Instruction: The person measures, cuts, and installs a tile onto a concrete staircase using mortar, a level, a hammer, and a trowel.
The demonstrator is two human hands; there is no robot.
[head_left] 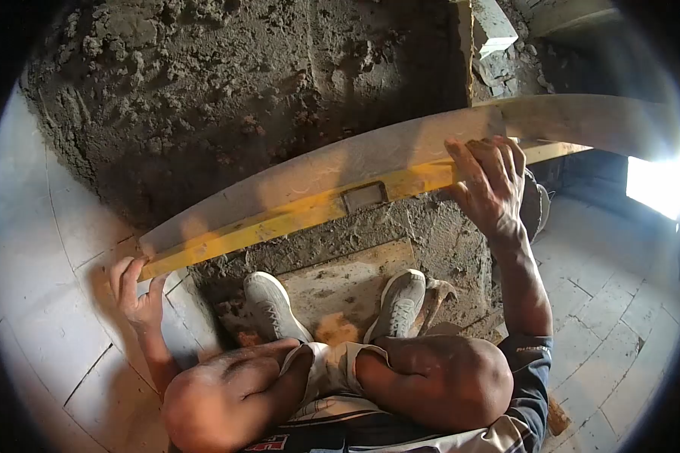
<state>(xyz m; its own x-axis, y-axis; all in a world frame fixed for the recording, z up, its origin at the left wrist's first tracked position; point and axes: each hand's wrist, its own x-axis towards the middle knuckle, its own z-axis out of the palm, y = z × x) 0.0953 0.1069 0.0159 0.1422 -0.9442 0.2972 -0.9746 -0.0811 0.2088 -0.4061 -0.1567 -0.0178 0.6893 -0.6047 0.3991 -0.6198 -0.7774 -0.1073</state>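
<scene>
A long yellow level with a small window near its middle lies across the view, tilted up toward the right. Along its far side runs a long grey board or straightedge. My left hand is closed around the level's left end. Further right, my right hand grips the level and the board's edge from above, fingers bent over them. Dark, rough wet mortar spreads beyond the board, and more of it shows on the near side.
My shoes rest on a flat board below the level. A hammer-like tool lies beside the right shoe. Pale tiles cover the floor at both sides. A white block stands at the upper right, near rubble.
</scene>
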